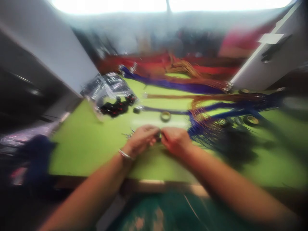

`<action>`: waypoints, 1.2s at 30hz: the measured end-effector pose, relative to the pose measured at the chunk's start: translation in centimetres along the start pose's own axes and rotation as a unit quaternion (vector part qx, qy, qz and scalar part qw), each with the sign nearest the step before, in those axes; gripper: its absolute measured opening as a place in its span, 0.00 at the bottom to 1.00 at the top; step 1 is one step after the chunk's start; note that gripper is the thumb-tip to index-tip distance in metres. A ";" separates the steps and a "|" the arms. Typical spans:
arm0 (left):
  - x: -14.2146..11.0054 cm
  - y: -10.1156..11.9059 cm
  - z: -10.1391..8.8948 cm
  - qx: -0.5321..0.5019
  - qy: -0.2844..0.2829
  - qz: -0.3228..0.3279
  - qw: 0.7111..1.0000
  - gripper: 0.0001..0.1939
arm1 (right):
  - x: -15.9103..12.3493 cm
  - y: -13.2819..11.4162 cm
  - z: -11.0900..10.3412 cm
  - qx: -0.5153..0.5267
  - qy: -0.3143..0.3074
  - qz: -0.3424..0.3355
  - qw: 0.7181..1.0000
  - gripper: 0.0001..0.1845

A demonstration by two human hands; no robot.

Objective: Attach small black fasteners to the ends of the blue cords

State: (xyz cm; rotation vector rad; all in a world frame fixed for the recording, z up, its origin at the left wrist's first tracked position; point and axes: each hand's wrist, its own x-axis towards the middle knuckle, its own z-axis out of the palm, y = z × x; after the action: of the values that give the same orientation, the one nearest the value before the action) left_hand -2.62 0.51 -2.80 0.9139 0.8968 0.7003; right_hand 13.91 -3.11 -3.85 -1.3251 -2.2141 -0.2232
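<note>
My left hand point(143, 137) is closed in a pinch around a small dark piece point(158, 133), too blurred to name. Right beside it, my right hand point(177, 140) has its fingers curled and pressed together at the same piece; whatever lies inside them is hidden. Thin metallic-looking ends point(129, 133) stick out to the left of my left hand. Just beyond the hands lies a roll of tape point(165, 116). Blue wires point(192, 131) with loose ends spread to the right of my right hand.
Black connectors point(116, 106) lie by a clear plastic bag point(112, 84) at left. Bundles of blue wire point(173, 84) and brown-orange wire point(185, 68) stretch across the back of the green table point(79, 141). Another tape roll point(251, 120) lies right. Panels point(51, 48) flank both sides.
</note>
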 end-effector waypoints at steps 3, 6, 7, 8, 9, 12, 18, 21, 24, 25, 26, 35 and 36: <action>0.1 0.0 -0.1 0.017 -0.005 -0.001 1.000 0.14 | -0.1 -0.1 0.1 0.025 -0.001 0.025 0.999 0.08; 0.1 0.0 -0.2 0.033 -0.021 -0.001 0.999 0.14 | -0.1 -0.1 0.1 0.053 -0.005 0.046 0.998 0.07; 0.1 0.1 -0.1 0.034 -0.023 0.000 0.999 0.14 | -0.1 -0.1 0.1 0.061 -0.006 0.052 0.997 0.07; 0.0 0.2 0.0 0.034 -0.021 0.000 0.999 0.14 | -0.1 -0.2 0.1 0.069 -0.006 0.058 0.996 0.07; -0.1 0.3 0.1 0.033 -0.017 -0.001 0.999 0.14 | -0.1 -0.2 0.1 0.078 -0.006 0.063 0.995 0.07; -0.5 0.8 0.5 0.024 0.000 0.006 1.000 0.16 | 0.0 -0.3 -0.4 0.133 -0.007 0.089 0.987 0.06; -0.9 1.7 -0.2 0.012 0.060 0.075 0.995 0.19 | 4.1 0.8 -3.2 0.211 -0.036 0.121 0.969 0.08; -0.9 1.8 -0.6 0.020 0.045 0.071 0.996 0.18 | 7.9 2.1 -2.8 0.138 -0.114 0.147 0.973 0.07; -0.9 1.6 -0.6 0.039 0.015 0.042 0.998 0.17 | 11.2 3.1 0.0 0.082 -0.213 0.147 0.962 0.06; -0.9 1.5 -0.5 0.044 0.012 0.037 0.998 0.17 | 11.9 3.2 1.2 0.066 -0.226 0.136 0.962 0.07; -0.9 1.5 -0.5 0.046 0.010 0.036 0.998 0.16 | 12.5 3.1 2.4 0.049 -0.229 0.125 0.964 0.08; -0.2 1.4 -1.3 0.039 -0.013 0.047 0.998 0.14 | 14.4 2.8 6.0 -0.047 -0.267 0.144 0.952 0.11; -0.1 1.4 -1.4 0.039 -0.010 0.046 0.998 0.14 | 14.5 3.1 5.8 -0.036 -0.265 0.144 0.953 0.11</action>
State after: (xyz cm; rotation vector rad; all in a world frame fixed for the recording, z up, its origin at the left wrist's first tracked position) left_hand -4.09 1.50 -1.99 1.0352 0.8725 0.7375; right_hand 9.13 11.90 -1.39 -1.9033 -2.4020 0.1892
